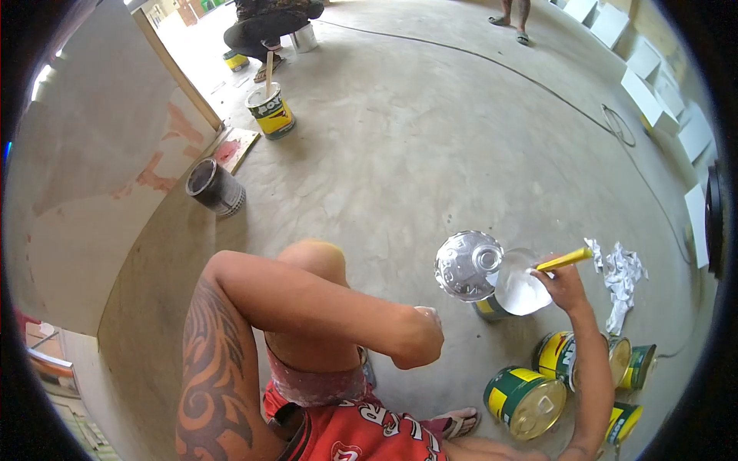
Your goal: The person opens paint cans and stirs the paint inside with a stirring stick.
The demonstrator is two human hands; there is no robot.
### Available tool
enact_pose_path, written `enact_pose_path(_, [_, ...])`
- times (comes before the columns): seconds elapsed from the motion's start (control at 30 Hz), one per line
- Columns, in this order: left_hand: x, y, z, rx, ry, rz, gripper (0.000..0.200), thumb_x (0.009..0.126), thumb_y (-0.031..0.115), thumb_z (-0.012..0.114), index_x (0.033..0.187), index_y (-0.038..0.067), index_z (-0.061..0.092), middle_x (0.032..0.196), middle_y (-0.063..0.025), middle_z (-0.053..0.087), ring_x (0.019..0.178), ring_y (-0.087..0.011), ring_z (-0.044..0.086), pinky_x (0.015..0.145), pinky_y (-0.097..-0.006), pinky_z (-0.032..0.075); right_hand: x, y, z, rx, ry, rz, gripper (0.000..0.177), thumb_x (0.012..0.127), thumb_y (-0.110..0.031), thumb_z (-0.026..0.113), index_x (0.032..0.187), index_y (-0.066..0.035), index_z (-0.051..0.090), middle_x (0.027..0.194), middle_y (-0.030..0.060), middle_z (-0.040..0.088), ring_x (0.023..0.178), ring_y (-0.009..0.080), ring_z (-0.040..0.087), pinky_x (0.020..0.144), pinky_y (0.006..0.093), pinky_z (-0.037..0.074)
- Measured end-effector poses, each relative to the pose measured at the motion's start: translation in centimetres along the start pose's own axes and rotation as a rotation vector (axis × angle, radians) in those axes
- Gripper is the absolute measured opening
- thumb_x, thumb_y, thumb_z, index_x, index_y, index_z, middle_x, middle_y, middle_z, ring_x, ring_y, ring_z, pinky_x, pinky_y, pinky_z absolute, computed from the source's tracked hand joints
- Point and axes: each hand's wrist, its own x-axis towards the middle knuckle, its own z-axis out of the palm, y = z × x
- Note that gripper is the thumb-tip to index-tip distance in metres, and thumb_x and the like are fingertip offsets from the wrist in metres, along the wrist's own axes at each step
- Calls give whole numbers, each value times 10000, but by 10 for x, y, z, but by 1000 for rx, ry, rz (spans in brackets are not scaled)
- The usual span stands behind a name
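Over can point(487, 309), right hand point(563, 286) grips yellow handle point(566, 259) (left hand point(421, 338) fisted).

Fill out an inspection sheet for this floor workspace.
Surface: bare concrete floor, pale streaks.
Job's things: open can of white paint; yellow-handled tool dipped in it; silvery lid beside it.
Clutter: crumpled paper; green-yellow cans on their sides by the right arm.
Hands: right hand, fingers closed on the tool; left hand curled shut, nothing seen in it.
Cables: one cable running across the floor.
Surroundings: another person squatting; can with stick; dark bucket; white panels.
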Motion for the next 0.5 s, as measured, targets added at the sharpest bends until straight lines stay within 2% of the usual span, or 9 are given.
enact_pose_path(0.07, [-1, 0, 1, -3, 31, 5, 349, 876, 208, 703, 1206, 97, 677, 1207, -94, 679, 1181, -292, 646, 1021, -452, 481, 1, -3, 14, 125, 159, -170, 143, 832, -23, 788, 966, -15, 738, 920, 113, 739, 850, 280, 703, 765, 370, 556])
enact_pose_path(0.1, [1, 0, 6, -2, 32, 6, 349, 876, 208, 703, 1206, 97, 677, 1207, -94, 679, 1181, -292, 646, 1021, -452, 481, 2, -9, 15, 232, 115, -163, 170, 821, -5, 797, 980, -21, 738, 915, 101, 740, 882, 241, 707, 774, 362, 560])
enact_pose_path(0.13, [5, -1, 13, -7, 142, 5, 302, 828, 198, 725, 1107, 87, 742, 1139, -95, 724, 1106, -295, 684, 944, -438, 524, -1, -7, 15, 230, 115, -162, 170, 821, -5, 797, 980, -21, 738, 915, 101, 740, 882, 241, 707, 774, 362, 560])
enact_pose_path(0.2, [6, -2, 19, -15, 253, 5, 262, 779, 189, 747, 1009, 78, 808, 1071, -96, 770, 1031, -298, 722, 866, -423, 567, -5, -15, 14, 425, -1, 66, 166, 830, -30, 798, 987, -15, 744, 930, 96, 746, 910, 205, 706, 790, 352, 561])
enact_pose_path(0.23, [7, -3, 21, -8, 272, 13, 258, 777, 190, 746, 1000, 76, 808, 1055, -96, 771, 1019, -300, 724, 857, -426, 568, -8, -18, 5, 334, -61, 224, 160, 844, -83, 795, 975, -2, 753, 913, 103, 750, 886, 188, 709, 787, 343, 558])
enact_pose_path(0.37, [4, -2, 19, -5, 272, 19, 248, 775, 190, 735, 980, 69, 808, 1017, -102, 772, 987, -305, 728, 824, -436, 573, -3, -24, -15, 75, -96, 323, 195, 852, -169, 795, 928, 8, 763, 826, 105, 740, 802, 210, 712, 752, 346, 552])
enact_pose_path(0.4, [2, -1, 15, -2, 271, 21, 248, 775, 190, 735, 980, 69, 808, 1017, -102, 772, 987, -305, 728, 824, -436, 573, -3, -18, -11, 76, -94, 325, 195, 852, -169, 795, 928, 8, 763, 826, 105, 740, 802, 210, 712, 752, 346, 552])
enact_pose_path(0.47, [-3, -1, 3, -5, 51, 11, 322, 872, 214, 698, 1167, 86, 688, 1189, -105, 680, 1169, -297, 650, 1018, -454, 479, -3, 3, 6, -7, 69, 107, 157, 845, -118, 796, 951, -8, 761, 860, 108, 738, 832, 209, 705, 773, 347, 548])
enact_pose_path(0.5, [-2, -2, 3, 1, 50, 8, 322, 872, 214, 698, 1167, 86, 688, 1189, -105, 680, 1169, -297, 650, 1018, -454, 479, -3, 3, 13, -8, 76, 105, 157, 845, -118, 796, 951, -8, 761, 860, 108, 738, 832, 209, 705, 773, 347, 548])
